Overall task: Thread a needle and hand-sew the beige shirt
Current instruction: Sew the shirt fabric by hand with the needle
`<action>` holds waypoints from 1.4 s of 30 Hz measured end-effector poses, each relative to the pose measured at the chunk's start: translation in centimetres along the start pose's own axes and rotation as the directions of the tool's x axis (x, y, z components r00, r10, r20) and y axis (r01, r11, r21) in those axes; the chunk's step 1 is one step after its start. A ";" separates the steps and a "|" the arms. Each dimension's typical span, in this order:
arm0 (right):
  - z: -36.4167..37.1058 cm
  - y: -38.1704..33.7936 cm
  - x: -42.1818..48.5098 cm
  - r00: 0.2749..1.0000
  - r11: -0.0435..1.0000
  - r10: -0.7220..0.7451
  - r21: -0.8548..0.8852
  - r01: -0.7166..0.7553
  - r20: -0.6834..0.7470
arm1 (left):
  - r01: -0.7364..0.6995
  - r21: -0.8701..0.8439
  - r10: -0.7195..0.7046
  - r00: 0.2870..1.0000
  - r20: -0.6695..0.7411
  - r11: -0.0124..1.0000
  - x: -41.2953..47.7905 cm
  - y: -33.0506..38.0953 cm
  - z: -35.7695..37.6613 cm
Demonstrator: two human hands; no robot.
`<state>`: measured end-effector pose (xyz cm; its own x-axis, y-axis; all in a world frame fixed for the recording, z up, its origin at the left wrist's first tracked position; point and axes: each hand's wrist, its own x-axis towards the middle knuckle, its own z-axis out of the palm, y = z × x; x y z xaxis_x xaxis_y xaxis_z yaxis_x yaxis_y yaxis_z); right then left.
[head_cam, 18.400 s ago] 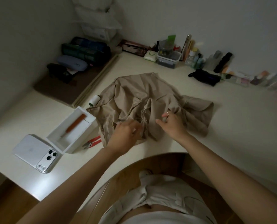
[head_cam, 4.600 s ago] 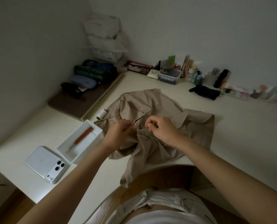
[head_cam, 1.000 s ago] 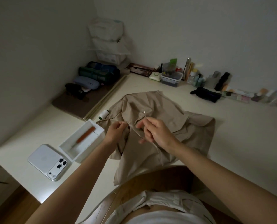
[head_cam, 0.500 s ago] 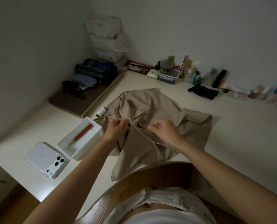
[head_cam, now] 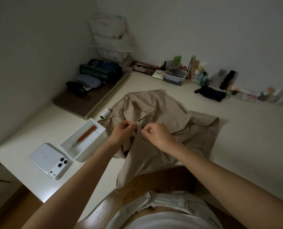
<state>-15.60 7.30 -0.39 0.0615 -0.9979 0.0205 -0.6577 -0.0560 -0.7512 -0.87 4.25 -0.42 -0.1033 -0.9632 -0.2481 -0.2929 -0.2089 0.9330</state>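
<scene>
While the beige shirt lies on the table, one end hanging off the near edge, the left hand pinches a bunch of its cloth. The right hand curls beside it; what it pinches I cannot tell. Sewing looks started, not finished; the spool sits farther back.

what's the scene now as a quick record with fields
left hand: pinches a bunched fold of the beige shirt
right hand: fingers curled beside that fold; what they pinch is too small to tell
beige shirt: crumpled on table, hem over near edge
thread spool: beside shirt's left edge
white tray: holds orange-handled tool
phone: face down, left of tray
</scene>
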 end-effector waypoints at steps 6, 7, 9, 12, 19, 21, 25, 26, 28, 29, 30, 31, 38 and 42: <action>-0.3 -0.9 0.0 0.998 0.994 0.019 0.111 -0.013 -0.052 | 0.026 0.008 -0.026 0.998 0.060 1.000 0.2 0.1 0.4; -0.2 -1.0 0.1 0.998 0.995 0.024 0.103 -0.019 -0.052 | 0.030 0.014 -0.031 0.997 0.069 0.999 0.2 0.1 0.4; -0.2 -0.8 0.3 0.997 0.995 0.040 0.094 -0.035 -0.060 | 0.036 0.019 -0.038 0.996 0.085 0.999 0.2 0.2 0.4; -0.3 -0.6 0.4 0.996 0.995 0.053 0.083 -0.047 -0.073 | 0.047 0.023 -0.049 0.993 0.109 0.999 0.0 0.4 0.4; -0.1 -0.4 0.6 0.999 1.000 0.022 0.017 -0.021 -0.031 | 0.059 0.038 -0.064 0.987 0.145 0.998 0.0 0.8 0.1; 0.0 -0.3 0.6 1.000 1.000 0.002 0.021 -0.002 -0.029 | 0.053 0.053 -0.061 0.986 0.157 0.997 -0.1 1.0 -0.2; -0.3 0.1 0.3 1.000 1.000 0.011 0.006 -0.011 0.014 | 0.042 0.059 -0.046 0.997 0.063 0.997 0.2 1.1 -1.1; -0.5 0.4 0.1 0.999 1.000 0.025 -0.003 -0.025 0.044 | 0.043 0.046 -0.045 0.998 0.036 0.998 0.3 1.1 -1.3; -0.6 1.3 -0.4 0.989 0.997 0.080 -0.029 -0.077 0.121 | 0.045 0.022 -0.045 0.999 0.008 0.999 0.4 1.1 -1.6; -0.7 1.8 -0.6 0.983 0.994 0.103 -0.035 -0.099 0.149 | 0.043 0.025 -0.043 0.999 0.005 0.999 0.4 1.1 -1.7; -0.7 2.1 -0.8 0.983 0.994 0.107 -0.024 -0.105 0.150 | 0.042 0.032 -0.042 0.999 0.007 0.999 0.4 1.1 -1.8; -0.8 2.3 -0.8 0.983 0.992 0.119 0.014 -0.122 0.140 | 0.041 0.034 -0.041 0.999 0.013 0.999 0.5 1.1 -1.8; -0.2 0.5 0.0 0.995 0.994 0.056 0.092 -0.063 0.079 | 0.020 0.006 -0.020 0.998 0.065 1.000 0.3 1.1 -0.9; 0.5 0.6 0.4 0.999 0.998 0.031 0.062 -0.029 -0.032 | 0.019 0.031 -0.021 0.997 0.077 0.999 0.1 1.0 -1.2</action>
<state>-15.60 6.91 -1.13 0.0171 -0.9997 0.0181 -0.6110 -0.0247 -0.7912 -0.06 3.70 0.79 -0.1697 -0.9427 -0.2873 -0.3241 -0.2219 0.9196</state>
